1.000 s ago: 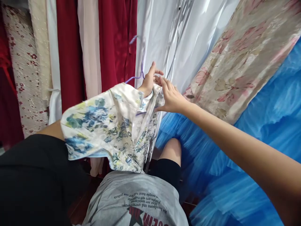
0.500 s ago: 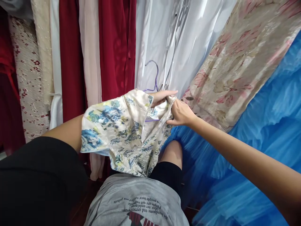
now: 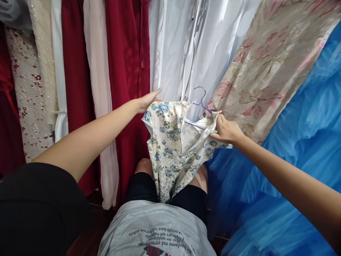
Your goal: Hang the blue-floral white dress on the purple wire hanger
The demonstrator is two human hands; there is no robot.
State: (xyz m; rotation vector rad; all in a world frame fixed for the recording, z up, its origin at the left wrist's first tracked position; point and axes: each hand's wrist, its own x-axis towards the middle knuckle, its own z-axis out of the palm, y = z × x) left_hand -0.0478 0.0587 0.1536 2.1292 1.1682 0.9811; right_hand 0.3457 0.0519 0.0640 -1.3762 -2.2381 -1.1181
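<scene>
A white garment with blue and yellow flowers (image 3: pixel 169 137) hangs in front of my thighs, its open neckline towards me. A purple hanger (image 3: pixel 201 97) sits inside it, with the hook sticking up above the neckline and a bar showing across the opening. My right hand (image 3: pixel 226 129) is closed on the cloth at the right shoulder, thumb in front. At the left shoulder, my left hand (image 3: pixel 146 102) is beside the sleeve edge with its visible fingers stretched out; part of it lies behind the cloth.
Long dresses hang ahead: dark red (image 3: pixel 124 71), pale pink (image 3: pixel 97 89), white (image 3: pixel 170 53), and beige with pink flowers (image 3: pixel 261 71). Blue tulle (image 3: pixel 279 177) fills the right side. A sequined dress (image 3: pixel 29 92) hangs at far left.
My left arm has come out of the garment's sleeve, and the hand is now outside at the left shoulder. The hanger and my right hand have shifted right and slightly down.
</scene>
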